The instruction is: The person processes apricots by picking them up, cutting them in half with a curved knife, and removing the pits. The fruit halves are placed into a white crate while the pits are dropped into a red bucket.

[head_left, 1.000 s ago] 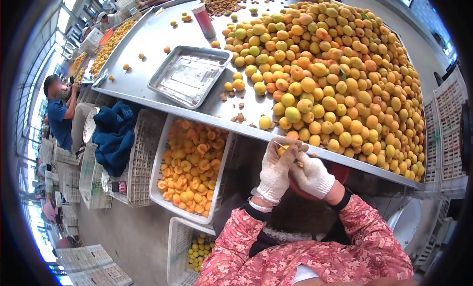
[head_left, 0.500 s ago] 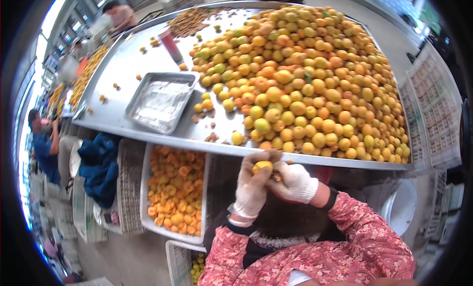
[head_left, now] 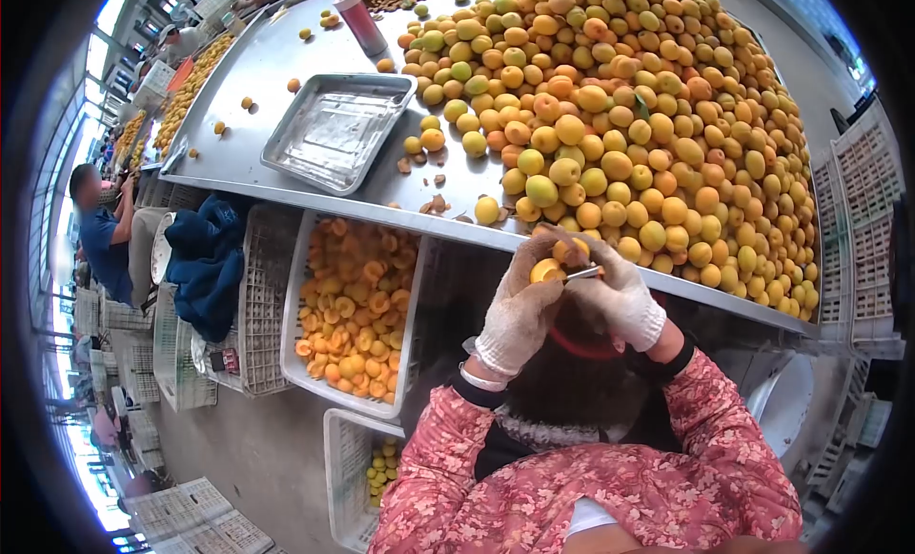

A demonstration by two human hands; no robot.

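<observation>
We saw both gloved hands at the near edge of the counter (head_left: 257, 63), right of its middle. The left hand (head_left: 522, 311) had its grip closed round a fruit (head_left: 546, 270); the right hand (head_left: 624, 301) had a narrow grip on a slim tool (head_left: 583, 274). We noted that the tool's long axis ran roughly sideways, its metal end pointing left, and that the fruit lay left of the right hand's grip, beyond that end. Whether metal touched fruit we could not tell. We placed the heap (head_left: 629, 153) along the counter's right side, just beyond the hands, and the pan (head_left: 334, 134) left of it, near the front edge.
</observation>
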